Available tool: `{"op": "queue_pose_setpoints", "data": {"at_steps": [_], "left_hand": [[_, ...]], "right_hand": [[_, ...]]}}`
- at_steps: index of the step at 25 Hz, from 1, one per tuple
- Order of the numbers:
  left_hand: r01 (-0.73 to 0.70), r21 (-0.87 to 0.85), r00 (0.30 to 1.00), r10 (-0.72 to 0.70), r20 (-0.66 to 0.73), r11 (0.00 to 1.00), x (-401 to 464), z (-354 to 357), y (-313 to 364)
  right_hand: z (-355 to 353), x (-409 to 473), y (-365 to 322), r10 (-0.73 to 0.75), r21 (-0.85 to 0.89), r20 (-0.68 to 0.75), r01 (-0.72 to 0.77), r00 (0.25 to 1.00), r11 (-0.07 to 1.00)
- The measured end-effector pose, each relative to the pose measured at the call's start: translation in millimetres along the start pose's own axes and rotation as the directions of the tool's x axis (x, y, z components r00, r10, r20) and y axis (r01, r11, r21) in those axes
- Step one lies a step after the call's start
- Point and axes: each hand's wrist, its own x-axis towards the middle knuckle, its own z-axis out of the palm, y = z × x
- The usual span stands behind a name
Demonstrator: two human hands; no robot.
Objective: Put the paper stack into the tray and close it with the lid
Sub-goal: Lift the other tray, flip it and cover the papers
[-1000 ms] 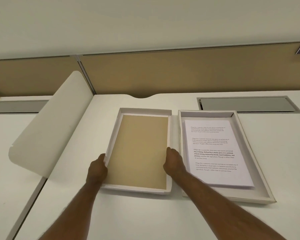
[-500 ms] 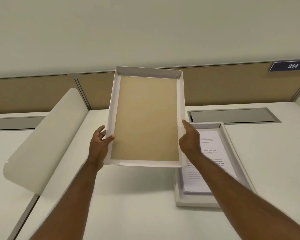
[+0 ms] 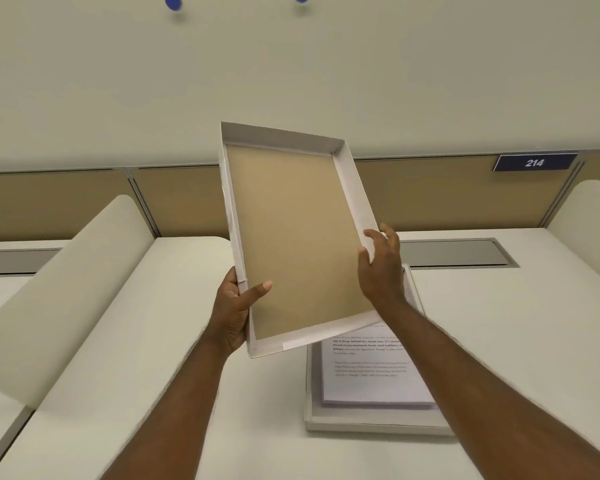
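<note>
The lid (image 3: 291, 237), a shallow white box top with a tan inside, is up in the air in front of me, its open side facing me and tilted to the right. My left hand (image 3: 234, 310) grips its lower left edge, thumb on the tan inside. My right hand (image 3: 381, 268) holds its right edge, fingers partly spread. Below on the desk lies the white tray (image 3: 361, 422) with the printed paper stack (image 3: 368, 372) inside it; the lid and my right arm hide the tray's far half.
The white desk (image 3: 160, 358) has a curved white divider (image 3: 66, 289) at the left and another (image 3: 589, 209) at the right. A grey cable hatch (image 3: 465, 252) sits behind the tray. Tan partition panels and a blue "214" sign (image 3: 534, 162) stand at the back.
The lid was lifted off the desk with both hands, raised, and has now tilted and shifted right over the tray. My left thumb has moved onto its inside.
</note>
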Motion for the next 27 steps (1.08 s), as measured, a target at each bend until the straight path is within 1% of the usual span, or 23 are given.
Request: {"op": "queue_pose_setpoints", "data": {"at_steps": [2, 4, 6, 7, 8, 9, 10, 12, 13, 14, 15, 17, 19, 20, 21, 22, 23, 24, 25, 26, 27], "left_hand": [[-0.082, 0.069, 0.994, 0.086, -0.065, 0.994, -3.3, 24.2, -1.4], [-0.157, 0.198, 0.974, 0.185, -0.133, 0.968, -7.0, 50.7, -2.4], [-0.180, 0.356, 0.942, 0.265, -0.206, 0.917, -11.6, 77.5, -4.9], [-0.180, 0.445, 0.922, 0.308, -0.234, 0.877, -12.8, 88.6, -8.6], [-0.171, 0.510, 0.912, 0.331, -0.243, 0.843, -16.0, 100.8, -10.6], [-0.156, 0.541, 0.909, 0.335, -0.249, 0.826, -20.7, 113.5, -13.4], [-0.163, 0.535, 0.924, 0.318, -0.211, 0.829, -23.4, 122.6, -16.4], [-0.256, 0.436, 0.937, 0.333, -0.107, 0.863, -33.8, 146.8, -17.4], [-0.277, 0.349, 0.940, 0.328, -0.096, 0.895, -37.6, 154.1, -20.0], [-0.323, 0.323, 0.935, 0.353, -0.038, 0.890, -37.5, 157.5, -27.1], [-0.350, 0.358, 0.929, 0.369, 0.014, 0.866, -40.4, 163.6, -29.8], [-0.373, 0.505, 0.926, 0.346, 0.151, 0.778, -38.7, 162.6, -37.2], [-0.461, 0.600, 0.887, 0.347, 0.303, 0.654, -29.5, 145.8, -50.2], [-0.490, 0.602, 0.871, 0.364, 0.329, 0.630, -24.3, 135.0, -54.7], [-0.475, 0.594, 0.879, 0.374, 0.295, 0.649, -16.7, 124.2, -58.1], [-0.420, 0.598, 0.904, 0.373, 0.209, 0.682, -12.3, 117.4, -52.3], [-0.343, 0.609, 0.926, 0.366, 0.092, 0.715, -4.0, 107.1, -48.7], [-0.255, 0.634, 0.933, 0.357, -0.036, 0.730, 3.4, 100.3, -40.4], [-0.189, 0.649, 0.928, 0.351, -0.128, 0.737, 15.2, 90.7, -32.9], [-0.150, 0.643, 0.923, 0.339, -0.180, 0.751, 24.6, 84.6, -21.5], [-0.149, 0.616, 0.930, 0.321, -0.178, 0.774, 36.5, 77.6, -12.8]], "right_hand": [[-3.0, 0.8, -20.7, -0.087, 0.059, 0.062, 0.084, 0.994, 0.995], [-7.1, -3.7, -45.6, -0.126, 0.108, 0.182, 0.108, 0.975, 0.988], [-11.3, -12.1, -69.7, -0.132, 0.069, 0.318, 0.116, 0.939, 0.991], [-12.5, -17.5, -78.9, -0.133, 0.042, 0.359, 0.127, 0.924, 0.991], [-14.0, -23.3, -86.4, -0.140, 0.025, 0.372, 0.140, 0.918, 0.990], [-16.2, -28.6, -91.7, -0.148, 0.023, 0.356, 0.150, 0.922, 0.988], [-17.6, -32.7, -95.2, -0.148, 0.034, 0.323, 0.145, 0.935, 0.989], [-21.5, -38.1, -98.1, -0.111, 0.079, 0.232, 0.095, 0.966, 0.992], [-23.7, -39.2, -98.0, -0.090, 0.101, 0.168, 0.074, 0.982, 0.992], [-26.6, -38.7, -96.0, -0.078, 0.118, 0.093, 0.067, 0.993, 0.991], [-29.9, -36.7, -92.7, -0.074, 0.135, 0.015, 0.071, 0.997, 0.988], [-38.6, -28.1, -83.1, -0.071, 0.173, -0.098, 0.087, 0.993, 0.981], [-52.3, -16.3, -70.0, -0.074, 0.243, -0.123, 0.102, 0.990, 0.965], [-61.1, -10.1, -61.9, -0.079, 0.290, -0.112, 0.109, 0.991, 0.951], [-71.2, -4.4, -53.4, -0.086, 0.337, -0.094, 0.113, 0.992, 0.935], [-80.9, 1.7, -42.4, -0.091, 0.380, -0.069, 0.110, 0.993, 0.918], [-90.3, 7.6, -30.0, -0.096, 0.430, -0.036, 0.102, 0.995, 0.897], [-98.7, 12.7, -17.1, -0.103, 0.488, 0.002, 0.089, 0.995, 0.868], [-106.3, 16.7, -5.7, -0.117, 0.552, 0.038, 0.076, 0.992, 0.830], [-112.2, 19.9, 4.5, -0.131, 0.614, 0.075, 0.058, 0.989, 0.787], [-116.2, 22.4, 12.8, -0.138, 0.666, 0.116, 0.026, 0.984, 0.746]]}}
